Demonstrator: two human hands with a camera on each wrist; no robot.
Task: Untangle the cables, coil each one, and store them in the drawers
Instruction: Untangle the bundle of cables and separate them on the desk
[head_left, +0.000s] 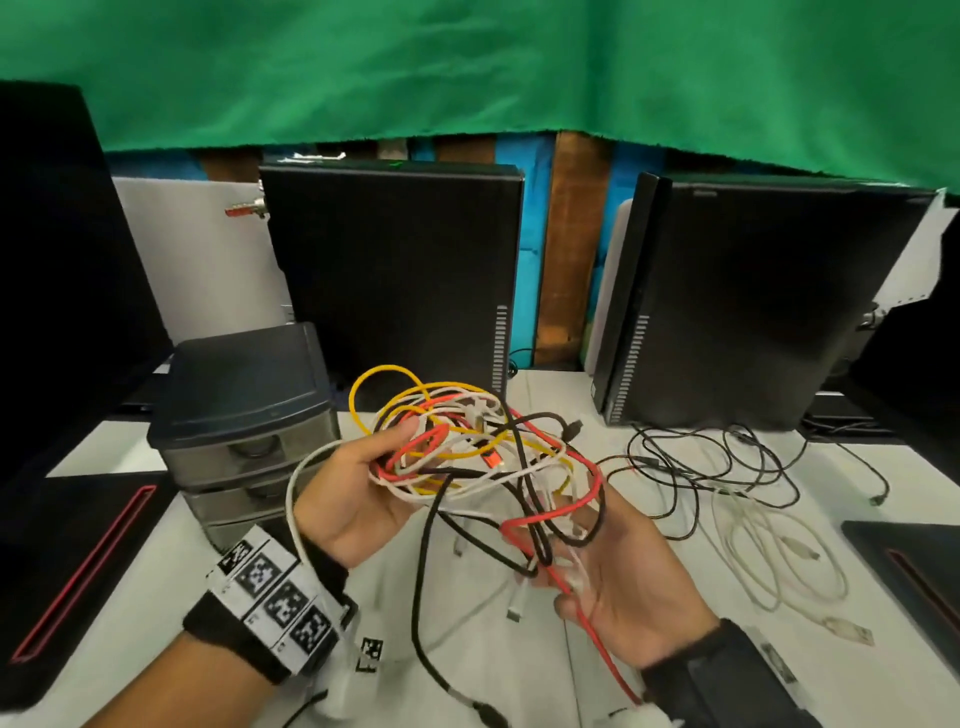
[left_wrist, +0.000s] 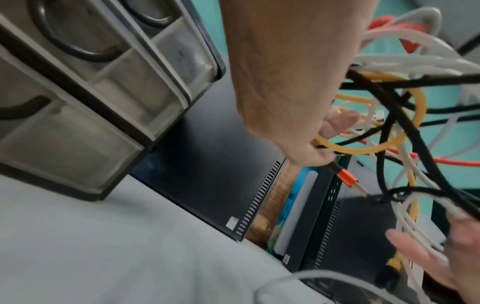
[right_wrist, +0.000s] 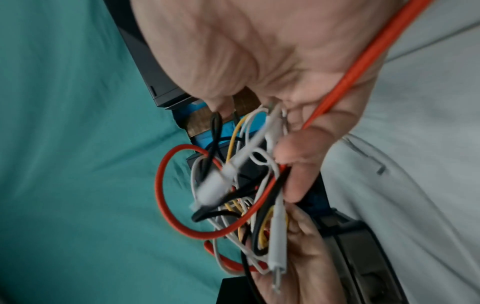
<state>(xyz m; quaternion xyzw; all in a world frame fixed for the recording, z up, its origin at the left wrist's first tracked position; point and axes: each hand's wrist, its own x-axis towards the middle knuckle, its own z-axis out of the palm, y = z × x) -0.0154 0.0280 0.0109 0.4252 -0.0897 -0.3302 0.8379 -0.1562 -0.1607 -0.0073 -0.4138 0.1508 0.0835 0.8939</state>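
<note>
A tangle of yellow, red, white and black cables (head_left: 483, 457) hangs above the white table (head_left: 519, 665). My left hand (head_left: 363, 488) grips its left side, fingers curled round several strands. My right hand (head_left: 623, 582) lies palm up under its lower right, thumb and fingers pinching the red cable and white strands. In the left wrist view the left hand (left_wrist: 285, 82) holds the tangle (left_wrist: 389, 115) near an orange plug (left_wrist: 346, 178). The right wrist view shows the right hand (right_wrist: 259, 51) curled on the tangle (right_wrist: 233, 195). A grey drawer unit (head_left: 244, 410) stands to the left, drawers closed.
Two black computer towers (head_left: 395, 280) (head_left: 753, 301) stand at the back of the table. Loose black cables (head_left: 727, 462) and a white cable (head_left: 779, 561) lie on the table at the right. Black mats with red stripes (head_left: 78, 566) (head_left: 914, 571) flank the work area.
</note>
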